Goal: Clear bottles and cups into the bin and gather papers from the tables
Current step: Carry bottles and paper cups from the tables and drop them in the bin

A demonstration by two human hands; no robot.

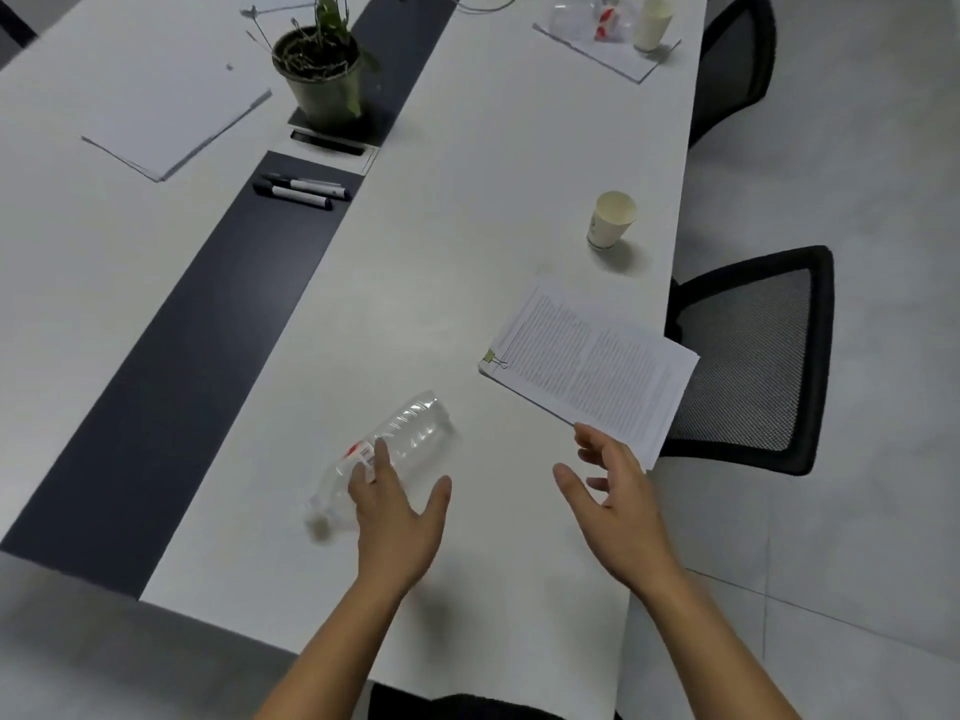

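An empty clear plastic bottle (410, 439) lies on its side on the white table (415, 283). My left hand (397, 517) is spread over its near side, fingers straight, fingertips on the label. My right hand (618, 501) hovers open just short of a clipped printed paper stack (592, 366) that overhangs the table's right edge. A paper cup (610, 220) stands upright beyond the papers. At the far end, another cup (652, 24) and a crushed clear bottle (587, 15) rest on a sheet of paper (618, 59). A blank paper stack (176, 111) lies at far left.
A potted plant (322, 70) stands on the dark centre strip (208, 330), with two markers (301, 190) nearer me. Two black mesh chairs (753, 356) (735, 65) sit along the right edge. Grey tiled floor lies to the right.
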